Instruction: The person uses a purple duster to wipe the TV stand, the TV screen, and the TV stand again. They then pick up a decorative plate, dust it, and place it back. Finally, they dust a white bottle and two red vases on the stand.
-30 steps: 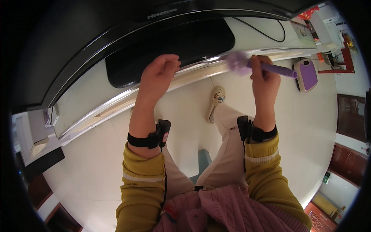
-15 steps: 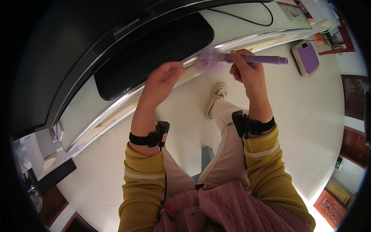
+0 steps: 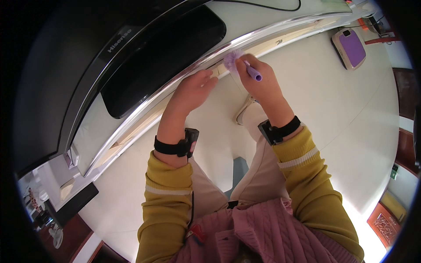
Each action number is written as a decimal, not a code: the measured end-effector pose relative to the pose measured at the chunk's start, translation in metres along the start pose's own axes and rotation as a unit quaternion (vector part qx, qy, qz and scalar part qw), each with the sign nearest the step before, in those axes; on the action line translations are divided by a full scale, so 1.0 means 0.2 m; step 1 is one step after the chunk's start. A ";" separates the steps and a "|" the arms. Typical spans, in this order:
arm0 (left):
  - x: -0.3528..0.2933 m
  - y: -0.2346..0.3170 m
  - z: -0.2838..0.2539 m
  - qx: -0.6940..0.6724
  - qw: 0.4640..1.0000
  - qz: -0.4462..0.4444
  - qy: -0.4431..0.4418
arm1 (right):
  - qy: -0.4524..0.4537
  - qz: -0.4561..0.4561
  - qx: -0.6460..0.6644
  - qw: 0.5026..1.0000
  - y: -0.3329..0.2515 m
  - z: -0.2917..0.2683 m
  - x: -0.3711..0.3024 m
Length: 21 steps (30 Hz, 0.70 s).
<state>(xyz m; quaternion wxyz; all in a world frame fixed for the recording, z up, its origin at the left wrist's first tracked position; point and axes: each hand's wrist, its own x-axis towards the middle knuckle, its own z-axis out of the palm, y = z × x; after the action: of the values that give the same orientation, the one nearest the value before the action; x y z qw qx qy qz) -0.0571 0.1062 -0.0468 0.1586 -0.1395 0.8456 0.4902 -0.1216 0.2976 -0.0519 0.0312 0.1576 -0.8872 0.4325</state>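
A purple duster with a fluffy head (image 3: 232, 61) is gripped by its handle in my right hand (image 3: 263, 81). Its handle end points back toward me, and the fluffy head sits just beyond my fingers, close to the cabinet's front edge. To its left, my left hand (image 3: 193, 93) hovers in front of the same edge, fingers loosely bent and partly apart, with nothing visible in them. A large black television (image 3: 61, 74) stands on the pale cabinet top (image 3: 258, 17), its glossy black base (image 3: 171, 61) lying beyond my left hand.
Along the cabinet runs a shiny metal-like edge (image 3: 136, 111) above drawer fronts. A black cable (image 3: 280, 9) curves over the top. On the floor at right lies a purple-and-white scale (image 3: 351, 50). My shoe (image 3: 244, 109) is below my right hand.
My right hand has moved left and turned the duster, so its handle now points toward me instead of right. My left hand has shifted slightly right, and the view has tilted a little.
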 end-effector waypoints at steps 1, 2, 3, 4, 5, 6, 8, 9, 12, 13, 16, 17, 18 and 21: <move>0.00 0.00 0.01 0.048 0.999 -0.006 0.002 | 0.019 -0.019 -0.015 1.000 0.01 0.01 0.00; 0.00 0.00 0.03 0.089 0.996 -0.005 0.005 | 0.022 0.001 -0.018 1.000 0.02 0.02 -0.01; -0.01 -0.01 0.04 0.128 0.992 0.001 0.011 | 0.025 0.020 -0.021 0.999 0.03 0.02 -0.01; 0.00 -0.02 0.06 0.146 0.989 0.013 0.021 | 0.037 0.027 -0.019 0.999 0.05 0.03 -0.03; 0.00 -0.04 0.07 0.162 0.986 0.031 0.035 | 0.015 0.017 -0.023 0.999 0.05 0.04 -0.04; 0.00 -0.06 0.09 0.179 0.982 0.038 0.043 | 0.003 -0.006 -0.021 1.000 0.06 0.06 -0.06; 0.02 -0.09 0.10 0.197 0.979 0.042 0.038 | -0.046 -0.064 0.009 0.997 0.04 0.12 -0.12; 0.02 -0.10 0.11 0.208 0.977 0.038 0.031 | -0.082 -0.102 0.038 0.991 0.03 0.16 -0.14; 0.03 -0.11 0.05 0.200 0.979 0.016 -0.038 | -0.138 -0.160 0.139 0.968 0.01 0.19 -0.16; 0.02 -0.11 0.04 0.207 0.978 0.010 -0.033 | -0.154 -0.174 0.178 0.956 0.01 0.19 -0.16; -0.02 -0.10 0.00 0.213 0.976 -0.039 -0.022 | -0.020 -0.136 0.075 0.988 0.03 0.13 -0.11; -0.03 -0.09 -0.01 0.210 0.977 -0.045 -0.013 | -0.013 -0.076 0.078 0.994 0.02 0.13 -0.10; -0.04 -0.09 -0.01 0.210 0.976 -0.057 -0.009 | -0.006 -0.016 0.081 0.997 0.02 0.12 -0.10; -0.04 -0.08 -0.02 0.209 0.977 -0.042 -0.019 | -0.014 0.223 0.294 0.929 -0.01 0.13 -0.11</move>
<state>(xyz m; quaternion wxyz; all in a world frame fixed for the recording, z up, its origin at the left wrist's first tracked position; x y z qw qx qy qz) -0.0433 0.0968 -0.0537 0.2205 -0.1290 0.9197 0.2982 -0.0977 0.2816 -0.0716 -0.1259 -0.0363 -0.7326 0.6679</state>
